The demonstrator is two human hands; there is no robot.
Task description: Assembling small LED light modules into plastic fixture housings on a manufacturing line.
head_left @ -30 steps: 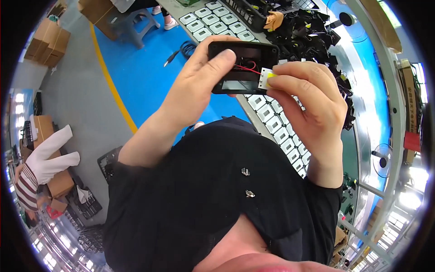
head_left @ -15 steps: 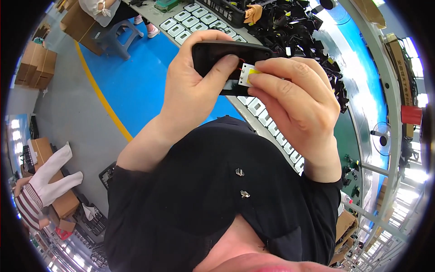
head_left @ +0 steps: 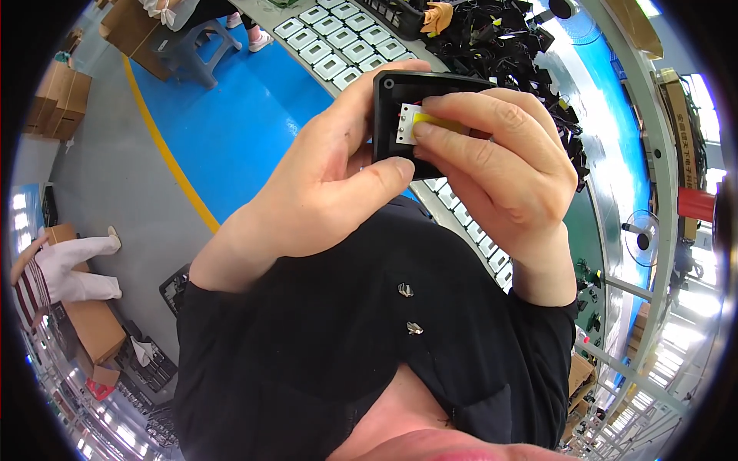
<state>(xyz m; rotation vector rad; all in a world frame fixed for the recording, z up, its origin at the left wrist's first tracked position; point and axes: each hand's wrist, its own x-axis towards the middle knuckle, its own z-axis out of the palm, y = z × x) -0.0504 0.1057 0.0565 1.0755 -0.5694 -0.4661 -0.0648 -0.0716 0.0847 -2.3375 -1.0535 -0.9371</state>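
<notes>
A shallow black plastic housing [head_left: 390, 91] is tilted up in front of me, its hollow side facing me. My left hand [head_left: 319, 188] grips its left end, fingers behind and thumb along the lower edge. Between the thumb and fingers of my right hand [head_left: 511, 157] is a small white LED board [head_left: 407, 127] with a yellow patch. The board lies over the hollow of the housing; whether it touches the inside I cannot tell. A bit of red wire shows by its upper edge. My right fingers hide the housing's right part.
Rows of white-framed rectangular parts [head_left: 357, 51] lie on the bench beyond and beneath my hands. A heap of black parts with cables [head_left: 480, 54], an orange glove-like cloth [head_left: 437, 17] and a black crate [head_left: 396, 21] are behind. A grey stool [head_left: 201, 65] stands far left.
The housing has moved right and turned, so its hollow now lies behind the LED board. My left thumb has shifted from inside the housing to its lower edge.
</notes>
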